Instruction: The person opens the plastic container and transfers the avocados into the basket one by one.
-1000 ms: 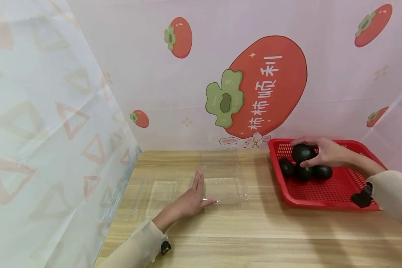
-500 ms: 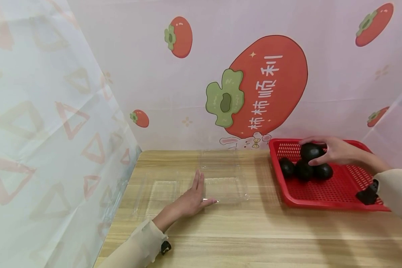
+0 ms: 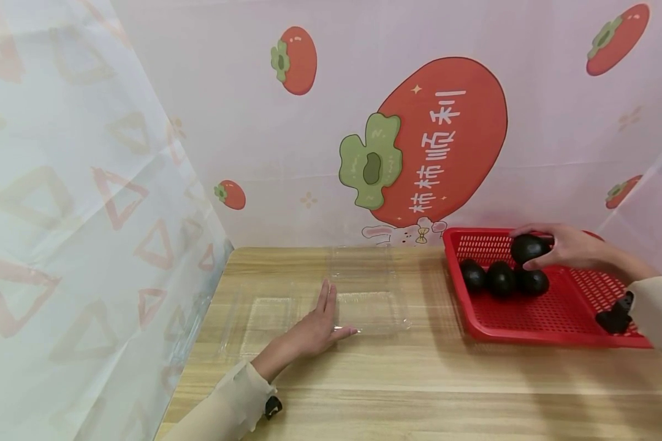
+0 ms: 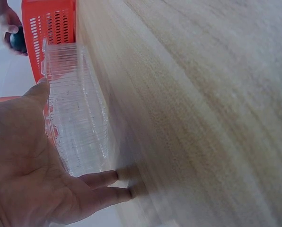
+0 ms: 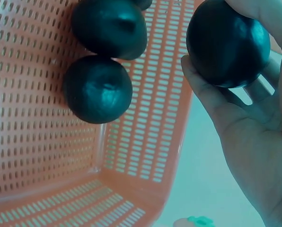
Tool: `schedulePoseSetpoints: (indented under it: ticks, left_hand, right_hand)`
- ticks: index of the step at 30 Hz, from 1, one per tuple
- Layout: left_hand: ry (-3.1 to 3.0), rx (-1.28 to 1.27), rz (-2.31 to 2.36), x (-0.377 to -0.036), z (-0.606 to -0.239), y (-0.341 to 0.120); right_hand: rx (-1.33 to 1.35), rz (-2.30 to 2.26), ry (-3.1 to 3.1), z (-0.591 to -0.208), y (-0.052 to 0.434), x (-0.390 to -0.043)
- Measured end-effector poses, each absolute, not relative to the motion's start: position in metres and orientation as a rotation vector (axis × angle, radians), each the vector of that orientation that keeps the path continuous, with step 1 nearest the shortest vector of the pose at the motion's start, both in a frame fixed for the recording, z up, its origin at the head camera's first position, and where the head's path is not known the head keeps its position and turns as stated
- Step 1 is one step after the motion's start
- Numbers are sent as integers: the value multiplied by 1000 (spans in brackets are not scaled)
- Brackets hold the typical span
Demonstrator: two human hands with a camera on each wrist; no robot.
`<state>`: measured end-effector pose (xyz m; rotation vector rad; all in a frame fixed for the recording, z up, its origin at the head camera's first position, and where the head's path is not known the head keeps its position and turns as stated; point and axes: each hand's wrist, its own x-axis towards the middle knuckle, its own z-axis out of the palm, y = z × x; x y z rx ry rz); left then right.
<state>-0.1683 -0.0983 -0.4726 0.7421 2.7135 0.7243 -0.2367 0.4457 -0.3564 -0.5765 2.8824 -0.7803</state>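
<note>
Fingers of the right hand (image 3: 570, 247) curl round a dark round fruit (image 3: 528, 248), thumb underneath, holding it just above the red basket (image 3: 535, 321) at the 3 o'clock side of the wooden table (image 3: 419, 380); the right wrist view shows the same fruit (image 5: 227, 42) cradled between thumb and fingertips, clear of the basket's perforated floor (image 5: 32, 142); three more dark fruits (image 3: 501, 278) lie in a row in the basket, directly at 6 o'clock of the held one and close beneath it; two of them (image 5: 97, 88) sit touching on the mesh in the wrist view. The left hand (image 3: 315, 331) lies flat with fingers straight on a clear plastic container (image 3: 372, 306) at the table's centre; seen from the left wrist, the palm (image 4: 32, 161) rests against the container's ribbed wall (image 4: 79, 127), fingertips touching the tabletop; a persimmon-print backdrop (image 3: 436, 141) hangs at 12 o'clock.
</note>
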Motion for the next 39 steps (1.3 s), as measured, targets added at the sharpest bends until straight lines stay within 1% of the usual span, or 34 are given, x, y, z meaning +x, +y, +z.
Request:
schedulePoseSetpoints:
  ticks: [11,26,39]
  left_hand:
    - [2723,736,696,-168,-473,-98]
    - [2708,692,722,-168,-473,-98]
    - [2708,700,724,-169,-472,-98]
  right_hand:
    - [-499,-776,2862,-362,460,-238]
    - [-558,-772,2915,-374,479,-243]
    - [-395,-702,2818,-375,492,-243]
